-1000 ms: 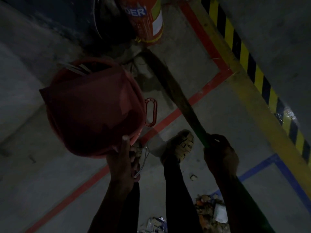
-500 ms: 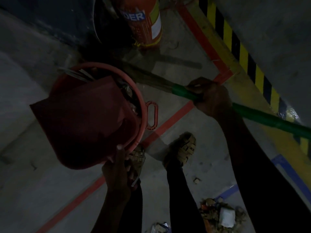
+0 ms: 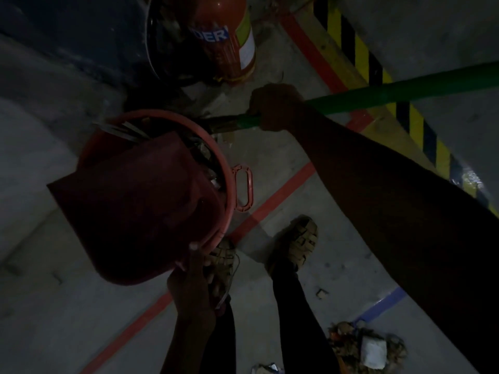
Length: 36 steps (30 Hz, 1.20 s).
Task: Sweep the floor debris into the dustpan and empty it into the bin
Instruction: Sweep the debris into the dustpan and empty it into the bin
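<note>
The left hand grips the dark red plastic dustpan, tilted over the round red plastic bin; the right hand grips the green broom handle just beyond the bin.

A: Scene is reading very dim, underexposed; arms are showing as near-black silhouettes.
B: Floor is catching weak, flat light. Soft shadow is lying beside the sandals.
A: Detail is smearing soft; lines are bending toward the edges.
</note>
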### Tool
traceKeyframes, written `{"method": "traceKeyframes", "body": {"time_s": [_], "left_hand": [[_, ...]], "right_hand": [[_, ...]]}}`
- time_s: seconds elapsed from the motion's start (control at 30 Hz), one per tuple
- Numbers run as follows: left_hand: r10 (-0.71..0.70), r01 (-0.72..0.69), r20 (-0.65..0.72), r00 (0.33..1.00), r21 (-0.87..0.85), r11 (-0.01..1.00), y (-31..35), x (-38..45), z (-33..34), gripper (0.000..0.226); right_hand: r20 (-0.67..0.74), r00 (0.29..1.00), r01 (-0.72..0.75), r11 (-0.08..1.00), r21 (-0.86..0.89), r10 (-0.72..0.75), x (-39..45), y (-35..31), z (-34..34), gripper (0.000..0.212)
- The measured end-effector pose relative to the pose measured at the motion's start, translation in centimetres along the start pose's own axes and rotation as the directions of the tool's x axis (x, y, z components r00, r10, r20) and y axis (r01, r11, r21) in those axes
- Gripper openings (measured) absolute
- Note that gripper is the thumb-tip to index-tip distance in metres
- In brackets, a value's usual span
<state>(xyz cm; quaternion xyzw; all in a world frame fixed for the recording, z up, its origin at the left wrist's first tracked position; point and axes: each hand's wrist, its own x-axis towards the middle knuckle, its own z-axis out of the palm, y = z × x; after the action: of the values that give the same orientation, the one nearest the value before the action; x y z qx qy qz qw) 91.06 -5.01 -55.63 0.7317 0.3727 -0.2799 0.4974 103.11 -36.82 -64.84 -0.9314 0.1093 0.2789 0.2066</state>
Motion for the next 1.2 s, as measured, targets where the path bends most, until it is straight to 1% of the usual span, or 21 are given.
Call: {"method": "traceKeyframes", "body": {"time_s": [0.07, 0.17, 0.23, 0.3, 0.43, 0.53, 0.63, 0.73, 0.83, 0.93, 1.0, 1.03, 1.1, 1.2], "left_hand": [[0.0, 0.0, -0.003, 1.0, -0.014, 1.0, 0.1, 0.2, -0.2, 0.052], [-0.005, 0.005, -0.019, 1.0, -0.017, 1.0, -0.1, 0.3, -0.2, 0.053], [-0.001, 0.0, -0.022, 1.0, -0.027, 1.0, -0.4, 0.2, -0.2, 0.054], [-0.014, 0.013, -0.026, 1.0, -0.036, 0.999, -0.5, 0.2, -0.2, 0.054], [-0.041, 0.04, -0.012, 0.999, -0.077, 0.996, -0.6, 0.5, -0.1, 0.052], [-0.016, 0.016, -0.006, 1.0, -0.076, 0.997, -0.5, 0.4, 0.2, 0.051], [0.002, -0.002, 0.005, 1.0, -0.064, 0.998, -0.3, 0.4, 0.2, 0.051], [-0.005, 0.005, -0.002, 1.0, -0.055, 0.998, -0.2, 0.3, 0.1, 0.051], [-0.006, 0.007, 0.009, 1.0, -0.069, 0.998, -0.2, -0.2, 0.0, 0.051], [-0.033, 0.035, 0.043, 0.999, -0.052, 0.998, -0.5, -0.5, -0.3, 0.058], [-0.031, 0.032, 0.061, 0.998, -0.029, 0.999, -0.8, -0.6, -0.3, 0.064], [-0.029, 0.03, 0.065, 0.997, -0.02, 0.999, -0.7, -0.7, -0.2, 0.063], [-0.024, 0.025, 0.087, 0.996, -0.005, 1.0, -0.6, -1.0, 0.0, 0.058], [-0.003, 0.003, 0.098, 0.995, 0.004, 1.0, -0.2, -1.2, 0.1, 0.054]], "right_hand": [[0.024, 1.0, 0.0, 0.997, -0.074, 0.002, 0.7, -1.1, 0.4, 0.038], [-0.009, 1.0, -0.004, 0.984, -0.176, 0.002, 1.6, -2.0, 1.1, 0.035], [0.0, 1.0, -0.018, 0.977, -0.214, 0.019, 2.0, -2.7, 1.7, 0.035], [0.007, 0.999, -0.051, 0.973, -0.226, 0.054, 2.1, -3.6, 2.8, 0.034], [-0.026, 0.987, -0.158, 0.973, -0.167, 0.156, 0.6, -4.8, 6.9, 0.028], [0.011, 0.979, -0.197, 0.954, -0.225, 0.205, -1.3, -4.2, 10.1, 0.033], [0.035, 0.97, -0.22, 0.932, -0.287, 0.239, -3.4, -2.5, 11.7, 0.036], [0.021, 0.96, -0.258, 0.909, -0.328, 0.28, -5.4, -0.6, 11.6, 0.031], [-0.001, 0.924, -0.371, 0.894, -0.25, 0.383, -7.7, 1.7, 11.6, 0.025], [-0.038, 0.87, -0.489, 0.854, -0.177, 0.491, -10.5, 3.4, 11.9, 0.027], [-0.016, 0.824, -0.562, 0.814, -0.147, 0.567, -12.5, 3.8, 12.1, 0.028], [0.003, 0.798, -0.599, 0.792, -0.117, 0.603, -13.5, 3.8, 12.2, 0.029], [0.032, 0.748, -0.663, 0.748, -0.023, 0.663, -15.5, 3.8, 12.4, 0.03], [0.021, 0.702, -0.707, 0.693, 0.137, 0.712, -18.9, 2.8, 12.5, 0.035]]}}
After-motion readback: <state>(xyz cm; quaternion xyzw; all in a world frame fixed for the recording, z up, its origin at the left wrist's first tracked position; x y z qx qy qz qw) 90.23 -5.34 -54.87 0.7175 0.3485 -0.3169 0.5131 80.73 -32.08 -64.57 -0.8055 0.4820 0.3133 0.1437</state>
